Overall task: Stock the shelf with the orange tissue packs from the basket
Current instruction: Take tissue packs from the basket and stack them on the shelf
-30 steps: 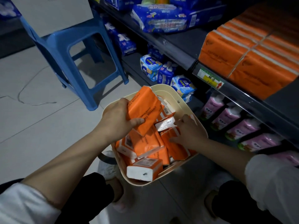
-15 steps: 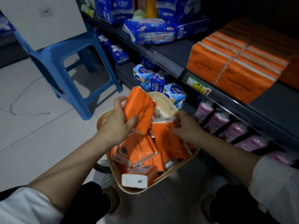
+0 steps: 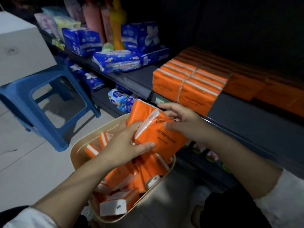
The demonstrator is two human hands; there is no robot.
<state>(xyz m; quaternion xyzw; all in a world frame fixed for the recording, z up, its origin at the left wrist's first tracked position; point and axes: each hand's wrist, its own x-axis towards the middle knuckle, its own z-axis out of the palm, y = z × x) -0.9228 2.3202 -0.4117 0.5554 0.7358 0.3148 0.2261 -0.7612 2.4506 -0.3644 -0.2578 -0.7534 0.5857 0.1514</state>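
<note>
Above the basket (image 3: 73, 155), our left hand (image 3: 126, 145) and right hand (image 3: 182, 124) clamp two orange tissue packs (image 3: 164, 137) with curled fingers; uneven pressure may let one slide out.

Light is dim and cool, brightest on the pale floor (image 3: 29, 170) and white box (image 3: 21, 51) at the left; the far right recess of the shelf (image 3: 246, 122) sinks to near black. A soft shadow lies under the blue stool (image 3: 41, 89). Motion blur smears the left hand (image 3: 126, 145), the right hand (image 3: 182, 122) and what lies in the basket (image 3: 77, 155), yet print on the orange tissue pack (image 3: 164, 137) is readable. Straight edges bow near the borders.
</note>
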